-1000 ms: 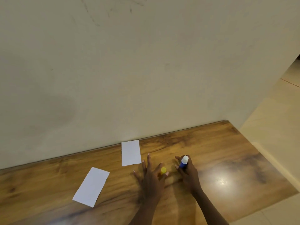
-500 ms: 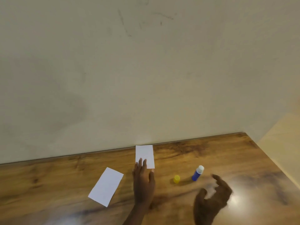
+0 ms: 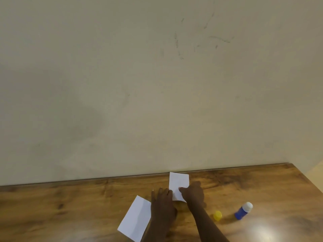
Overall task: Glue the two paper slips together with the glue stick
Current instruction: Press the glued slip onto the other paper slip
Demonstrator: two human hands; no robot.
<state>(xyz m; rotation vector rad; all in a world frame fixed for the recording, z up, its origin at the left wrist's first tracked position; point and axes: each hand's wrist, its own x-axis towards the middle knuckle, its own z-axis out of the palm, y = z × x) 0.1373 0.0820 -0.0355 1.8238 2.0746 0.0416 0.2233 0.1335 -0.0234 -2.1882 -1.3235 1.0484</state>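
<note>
One white paper slip (image 3: pixel 178 181) lies near the wall. My right hand (image 3: pixel 193 195) pinches its near right corner, thumb on top of the paper. My left hand (image 3: pixel 162 205) rests flat on the table, fingers apart, with its fingertips at that slip's near left edge. The second white slip (image 3: pixel 135 219) lies at an angle to the left of my left hand, partly under the wrist. The blue glue stick (image 3: pixel 243 210), white end showing and tilted to the upper right, sits on the table to the right, apart from both hands. Its yellow cap (image 3: pixel 217 215) stands beside it.
The brown wooden table (image 3: pixel 70 206) butts against a plain cream wall (image 3: pixel 139 84). The table's right edge (image 3: pixel 311 180) runs diagonally at the far right, with pale floor beyond it.
My right hand has left the glue stick on the table and come left onto the far slip. My left hand stays at that slip's near edge. The camera view has shifted left.
</note>
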